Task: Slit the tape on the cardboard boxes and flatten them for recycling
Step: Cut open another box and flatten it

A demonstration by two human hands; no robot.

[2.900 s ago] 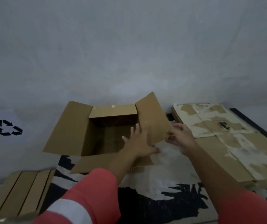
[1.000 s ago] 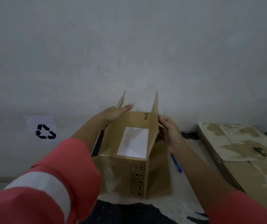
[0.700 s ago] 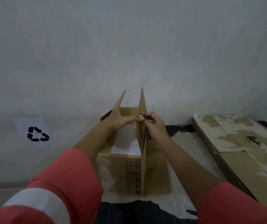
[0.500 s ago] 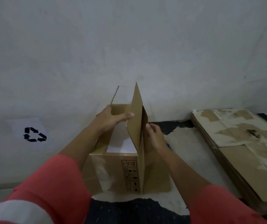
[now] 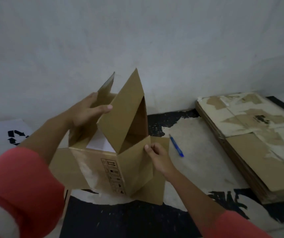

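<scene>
Brown cardboard box (image 5: pixel 106 169) flaps up, skewed, not yet flat. Left hand (image 5: pixel 84 114) gripped far flap (image 5: pixel 107 86); right hand (image 5: pixel 158 157) pinched near corner.

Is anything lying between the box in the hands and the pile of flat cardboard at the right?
Only a blue pen lies between the cardboard box and the pile of flat cardboard, close by the box's right flap. Nothing else shows there.

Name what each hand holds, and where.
The cardboard box: left hand grips its upright left flap; right hand pinches the top edge of its right side.
</scene>
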